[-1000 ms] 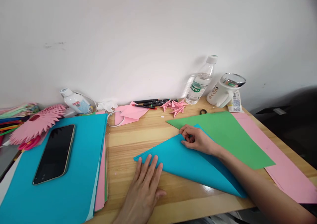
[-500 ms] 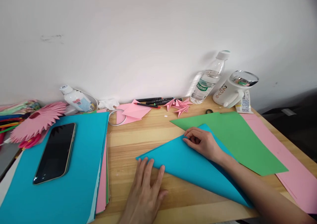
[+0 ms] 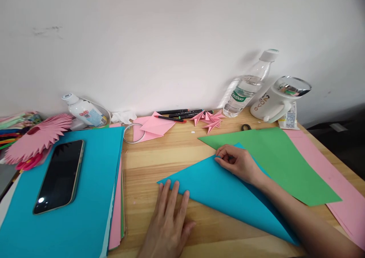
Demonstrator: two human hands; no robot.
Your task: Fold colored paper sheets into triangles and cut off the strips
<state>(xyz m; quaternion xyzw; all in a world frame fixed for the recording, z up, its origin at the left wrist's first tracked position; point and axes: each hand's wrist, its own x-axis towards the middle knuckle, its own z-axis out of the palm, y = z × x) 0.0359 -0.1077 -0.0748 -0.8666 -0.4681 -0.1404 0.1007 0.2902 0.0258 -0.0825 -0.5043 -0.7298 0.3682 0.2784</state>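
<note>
A sheet of blue paper (image 3: 211,182), folded into a triangle, lies on the wooden table. My left hand (image 3: 169,220) is flat with its fingers spread, the fingertips resting on the paper's left corner and lower edge. At the upper edge, near the top corner, my right hand (image 3: 239,163) has its thumb and fingers pinched together on the paper. Its forearm crosses over the triangle's right side and hides part of it. Under the blue paper's top corner lies a sheet of green paper (image 3: 288,163).
Pink paper (image 3: 308,147) lies beneath the green sheet. A water bottle (image 3: 245,90) and a white mug (image 3: 273,102) stand by the wall, near pink folded stars (image 3: 211,121) and pens (image 3: 173,117). On the left, a phone (image 3: 59,176) rests on stacked blue paper (image 3: 94,174).
The view has shifted slightly. Along the triangle's upper-left edge, the two layers that showed apart now look lined up. Both hands keep nearly the same places on the paper.
</note>
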